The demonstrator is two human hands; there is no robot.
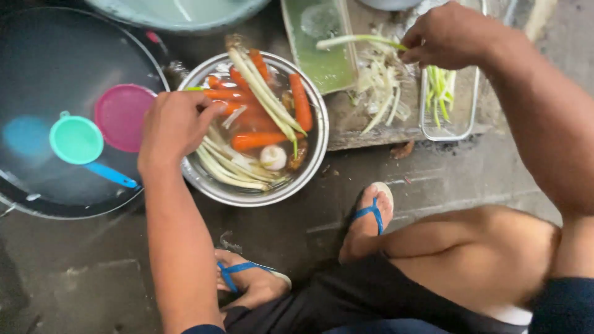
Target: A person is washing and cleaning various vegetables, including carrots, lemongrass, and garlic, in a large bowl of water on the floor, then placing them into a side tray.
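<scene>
A steel bowl on the wet floor holds water, orange carrots, pale lemongrass stalks and a white bulb. My left hand rests on the bowl's left rim, fingers curled onto the vegetables inside. My right hand is above a wooden board at the top right, gripping a long lemongrass stalk that sticks out to the left. Trimmed pale strips lie on the board below it.
A large dark basin at the left holds water, a pink lid and a teal scoop. A green tray and a clear tray with green stalks lie at the top. My feet in blue sandals are below.
</scene>
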